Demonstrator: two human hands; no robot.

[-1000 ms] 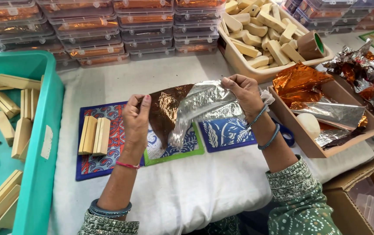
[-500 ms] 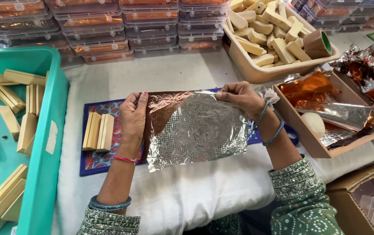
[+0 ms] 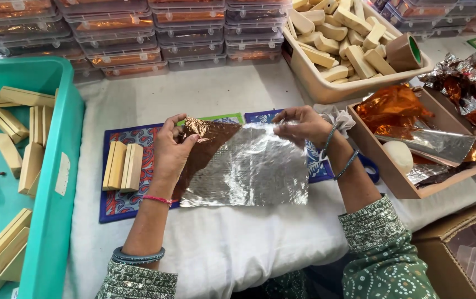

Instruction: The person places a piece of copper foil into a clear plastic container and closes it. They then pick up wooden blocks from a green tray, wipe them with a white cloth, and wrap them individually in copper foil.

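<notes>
The foil sheet [image 3: 247, 166], held crumpled and half-raised a second earlier, was now spread flat over the patterned mats [image 3: 117, 202] on the white cloth-covered table [image 3: 216, 243], silver face up, with its upper left corner turned back to show a coppery underside. That pointed to the sheet being smoothed out, ready to receive something. The left hand [image 3: 172, 154] pinched the folded corner between thumb and fingers, otherwise loosely curled. The right hand [image 3: 300, 125] pinched the upper right edge, fingers bunched. The foil was thin, finely creased and reflective. Four pale rectangular bars [image 3: 123, 166] lay just left of it. Beyond stood a teal bin [image 3: 55, 166] of similar bars and a beige tray [image 3: 326, 91] of rounded-end pieces.
</notes>
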